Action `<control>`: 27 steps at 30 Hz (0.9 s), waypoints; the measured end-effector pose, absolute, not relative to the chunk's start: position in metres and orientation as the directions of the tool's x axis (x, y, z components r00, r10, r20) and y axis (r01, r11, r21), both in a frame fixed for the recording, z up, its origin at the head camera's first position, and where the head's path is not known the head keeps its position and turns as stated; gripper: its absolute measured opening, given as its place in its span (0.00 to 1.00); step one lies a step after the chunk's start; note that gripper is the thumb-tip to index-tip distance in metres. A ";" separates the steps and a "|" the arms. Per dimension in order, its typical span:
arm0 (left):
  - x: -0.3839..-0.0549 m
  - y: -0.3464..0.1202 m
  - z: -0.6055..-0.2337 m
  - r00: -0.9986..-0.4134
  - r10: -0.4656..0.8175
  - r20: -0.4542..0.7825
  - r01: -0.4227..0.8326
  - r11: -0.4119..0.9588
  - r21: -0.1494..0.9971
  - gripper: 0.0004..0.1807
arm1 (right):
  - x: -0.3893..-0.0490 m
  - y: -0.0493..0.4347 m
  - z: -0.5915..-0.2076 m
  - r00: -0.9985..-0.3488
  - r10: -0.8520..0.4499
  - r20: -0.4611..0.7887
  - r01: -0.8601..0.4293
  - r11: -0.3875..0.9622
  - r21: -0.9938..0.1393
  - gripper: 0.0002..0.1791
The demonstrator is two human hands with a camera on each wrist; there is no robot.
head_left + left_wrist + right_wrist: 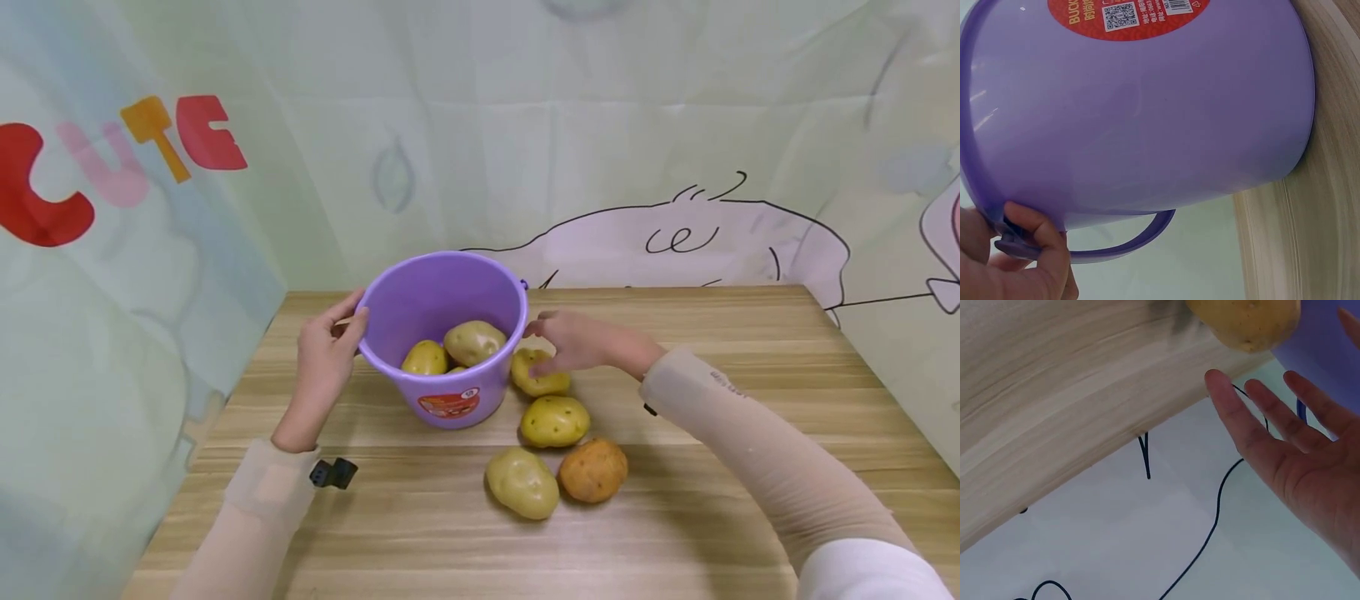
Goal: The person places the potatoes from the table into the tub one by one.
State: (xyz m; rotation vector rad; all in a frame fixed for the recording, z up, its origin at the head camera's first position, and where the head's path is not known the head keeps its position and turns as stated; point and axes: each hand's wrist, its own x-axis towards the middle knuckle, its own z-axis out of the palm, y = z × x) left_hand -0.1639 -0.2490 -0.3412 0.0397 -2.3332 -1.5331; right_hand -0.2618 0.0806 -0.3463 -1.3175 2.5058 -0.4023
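A purple bucket [489, 393] with a red label stands on the table, leaning slightly toward the viewer. My left hand [324, 358] grips its rim on the left, by the handle joint seen in the left wrist view. Inside lie a pale potato [474, 342], a yellow potato [425, 358] and part of another. Just right of the bucket, my right hand [576, 340] reaches over a yellow potato [553, 384]. The right wrist view shows its fingers spread and fairly straight, apart from that potato [1249, 322]. In the left wrist view, fingers [1038, 225] curl around the rim.
Closer to the viewer on the wooden table [390, 533] lie a yellow potato [556, 422], a pale potato [522, 483] and a brownish-orange potato [593, 471]. A printed cloth backdrop [465, 167] hangs behind the table's far edge and along the left side.
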 end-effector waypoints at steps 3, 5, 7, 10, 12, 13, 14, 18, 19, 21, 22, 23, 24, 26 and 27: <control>-0.164 -0.249 -0.341 -0.939 -0.209 0.271 0.166 0.416 0.894 0.24 | -0.261 0.079 -0.352 -0.554 -0.820 -0.146 -0.746 0.566 -0.351 0.36; -0.165 -0.249 -0.341 -0.940 -0.206 0.273 0.169 0.415 0.894 0.24 | -0.261 0.078 -0.356 -0.567 -0.805 -0.174 -0.729 0.589 -0.350 0.38; -0.165 -0.249 -0.341 -0.940 -0.202 0.276 0.174 0.413 0.894 0.24 | -0.261 0.076 -0.360 -0.576 -0.795 -0.192 -0.716 0.604 -0.351 0.39; -0.165 -0.249 -0.342 -0.939 -0.201 0.280 0.177 0.415 0.892 0.24 | -0.261 0.074 -0.366 -0.581 -0.788 -0.202 -0.707 0.612 -0.355 0.40; -0.164 -0.250 -0.342 -0.938 -0.203 0.281 0.177 0.416 0.892 0.24 | -0.261 0.073 -0.370 -0.583 -0.787 -0.202 -0.706 0.614 -0.352 0.40; -0.164 -0.250 -0.342 -0.938 -0.204 0.280 0.176 0.417 0.892 0.24 | -0.260 0.072 -0.371 -0.585 -0.785 -0.205 -0.703 0.616 -0.355 0.40; -0.164 -0.250 -0.342 -0.938 -0.205 0.281 0.175 0.420 0.891 0.24 | -0.260 0.071 -0.372 -0.589 -0.781 -0.209 -0.697 0.621 -0.358 0.41; -0.164 -0.250 -0.342 -0.939 -0.202 0.279 0.175 0.420 0.891 0.24 | -0.258 0.070 -0.374 -0.596 -0.776 -0.207 -0.689 0.627 -0.364 0.43; -0.164 -0.250 -0.342 -0.939 -0.200 0.279 0.176 0.418 0.891 0.24 | -0.258 0.069 -0.375 -0.597 -0.776 -0.204 -0.688 0.626 -0.367 0.43; -0.163 -0.250 -0.342 -0.939 -0.198 0.280 0.178 0.416 0.892 0.24 | -0.257 0.069 -0.376 -0.600 -0.775 -0.199 -0.686 0.626 -0.370 0.43; -0.163 -0.250 -0.342 -0.939 -0.197 0.282 0.180 0.415 0.892 0.24 | -0.258 0.069 -0.376 -0.602 -0.773 -0.199 -0.683 0.628 -0.372 0.43; -0.163 -0.250 -0.342 -0.939 -0.197 0.283 0.181 0.415 0.892 0.24 | -0.258 0.069 -0.377 -0.604 -0.773 -0.197 -0.683 0.628 -0.373 0.43; -0.163 -0.250 -0.342 -0.939 -0.197 0.283 0.182 0.415 0.891 0.24 | -0.258 0.069 -0.377 -0.606 -0.771 -0.197 -0.680 0.630 -0.375 0.43; -0.163 -0.250 -0.342 -0.938 -0.197 0.284 0.182 0.417 0.891 0.24 | -0.258 0.069 -0.378 -0.606 -0.771 -0.195 -0.680 0.630 -0.376 0.44; -0.163 -0.250 -0.342 -0.938 -0.198 0.284 0.182 0.417 0.890 0.24 | -0.258 0.069 -0.379 -0.605 -0.773 -0.190 -0.683 0.627 -0.374 0.43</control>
